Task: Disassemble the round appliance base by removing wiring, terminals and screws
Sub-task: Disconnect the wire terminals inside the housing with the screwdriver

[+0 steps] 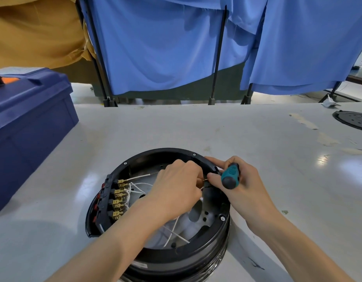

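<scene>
While the round base (176, 253) sits open side up by the near edge, centred, you have white table (196, 127) stretching beyond it and to its right.
Left side, near: blue crate (29, 123).
Far right edge: black disc (353, 120).
Behind the far edge: blue curtains (166, 47).
Your left hand (176, 186): fingers curled inside the rim; what they hold cannot be told.
Your right hand (243, 184): clamped on the screwdriver (230, 176) at the right rim.
Brass terminals (119, 198): left wall.
White wires (172, 233): loose inside.

You work in a workshop, a scuffed pale grey worktable (196, 127) before you, a round black appliance base (196, 255) with bare white wires (138, 177), a dark blue plastic crate (33, 123), blue cloth screens (155, 47) beyond.
</scene>
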The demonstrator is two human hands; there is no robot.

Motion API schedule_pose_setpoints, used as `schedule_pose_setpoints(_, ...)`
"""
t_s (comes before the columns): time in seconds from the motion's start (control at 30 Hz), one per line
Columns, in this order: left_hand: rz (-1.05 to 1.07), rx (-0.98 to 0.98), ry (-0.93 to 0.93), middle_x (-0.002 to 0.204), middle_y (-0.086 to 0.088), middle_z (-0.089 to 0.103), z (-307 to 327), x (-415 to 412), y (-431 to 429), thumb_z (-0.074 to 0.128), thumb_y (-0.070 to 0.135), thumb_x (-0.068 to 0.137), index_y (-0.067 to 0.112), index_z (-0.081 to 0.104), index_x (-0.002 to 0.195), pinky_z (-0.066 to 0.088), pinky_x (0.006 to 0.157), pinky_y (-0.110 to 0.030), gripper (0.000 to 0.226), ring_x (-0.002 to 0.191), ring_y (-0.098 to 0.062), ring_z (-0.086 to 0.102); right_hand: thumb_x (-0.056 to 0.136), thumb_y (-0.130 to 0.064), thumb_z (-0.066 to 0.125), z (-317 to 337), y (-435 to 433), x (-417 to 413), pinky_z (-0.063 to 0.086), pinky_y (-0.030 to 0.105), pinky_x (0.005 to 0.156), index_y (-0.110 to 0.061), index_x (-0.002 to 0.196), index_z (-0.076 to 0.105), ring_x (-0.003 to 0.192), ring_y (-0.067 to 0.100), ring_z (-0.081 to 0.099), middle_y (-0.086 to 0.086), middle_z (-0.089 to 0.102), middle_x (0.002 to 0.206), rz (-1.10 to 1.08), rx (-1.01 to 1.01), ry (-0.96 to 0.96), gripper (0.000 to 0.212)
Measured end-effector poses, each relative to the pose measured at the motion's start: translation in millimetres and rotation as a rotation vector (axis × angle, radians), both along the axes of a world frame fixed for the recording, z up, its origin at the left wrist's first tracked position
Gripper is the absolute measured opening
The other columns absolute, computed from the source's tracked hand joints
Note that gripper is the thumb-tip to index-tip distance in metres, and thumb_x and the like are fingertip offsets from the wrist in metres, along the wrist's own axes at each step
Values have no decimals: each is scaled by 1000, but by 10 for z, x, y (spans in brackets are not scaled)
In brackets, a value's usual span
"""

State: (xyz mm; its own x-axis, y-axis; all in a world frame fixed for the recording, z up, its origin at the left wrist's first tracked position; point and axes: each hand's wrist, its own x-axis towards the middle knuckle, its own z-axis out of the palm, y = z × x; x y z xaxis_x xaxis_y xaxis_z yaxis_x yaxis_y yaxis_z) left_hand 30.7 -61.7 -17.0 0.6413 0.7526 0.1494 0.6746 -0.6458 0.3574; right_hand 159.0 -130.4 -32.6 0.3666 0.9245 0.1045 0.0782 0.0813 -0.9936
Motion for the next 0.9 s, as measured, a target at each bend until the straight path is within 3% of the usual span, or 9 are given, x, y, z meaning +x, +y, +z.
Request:
schedule_pose_setpoints(0.1,-56,-106,-19,62,7,45,5,8,40,46,1,79,16,54,76,47,61,-36,18,73,-28,57,88,10,60,10,5,-12,55,24,72,1,81,38,90,21,62,3,68,117,3,1,54,25)
schedule_pose_setpoints(0.17,-60,-136,18,63,3,44,23,35,40,45,-1,79,13,50,72,51,65,-38,17,77,-32,61,88,8,62,13,-2,-24,56,29,73,5,83,36,87,18,63,1,69,116,-3,-2,10,27)
schedule_pose_setpoints(0.23,-29,-19,125,67,3,37,40,77,5,49,7,84,15,43,71,38,60,-35,17,78,-31,57,87,11,60,10,-17,-26,55,36,71,7,83,33,82,21,63,1,69,114,-4,3,27,28)
schedule_pose_setpoints(0.3,-21,200,244,73,3,35,56,102,-48,52,16,89,18,46,84,28,60,-32,8,75,-26,48,87,16,58,11,-24,-27,54,34,63,6,80,32,79,27,66,1,69,113,0,15,54,29)
schedule_pose_setpoints(0.43,-87,379,341,66,4,32,80,90,-37,57,18,87,24,40,81,16,49,-27,19,68,-21,39,87,14,59,16,-18,-27,55,22,69,6,80,32,93,23,66,3,68,116,0,15,76,29)
schedule_pose_setpoints(0.53,-68,388,331,64,4,28,86,79,-12,56,19,86,25,39,82,13,47,-27,19,68,-22,38,86,16,58,19,-13,-26,53,21,68,8,81,32,92,18,66,5,68,117,2,18,92,28)
schedule_pose_setpoints(0.63,-42,328,303,65,4,25,73,81,-16,56,24,86,25,37,80,13,49,-29,20,71,-22,37,86,13,61,12,-19,-22,55,22,76,6,81,36,99,10,68,3,68,116,-13,23,46,26)
schedule_pose_setpoints(0.77,-14,236,274,65,5,29,56,63,-32,51,17,82,21,26,64,14,51,-30,32,71,-21,35,86,9,63,-9,-9,-10,57,32,87,4,81,39,107,13,67,1,70,114,-28,12,11,25)
schedule_pose_setpoints(0.9,0,158,200,65,5,33,62,6,-23,48,11,78,23,29,60,13,50,-28,29,70,-21,33,86,9,63,-20,-3,0,57,33,89,5,82,38,106,13,67,-2,71,111,-29,16,41,26)
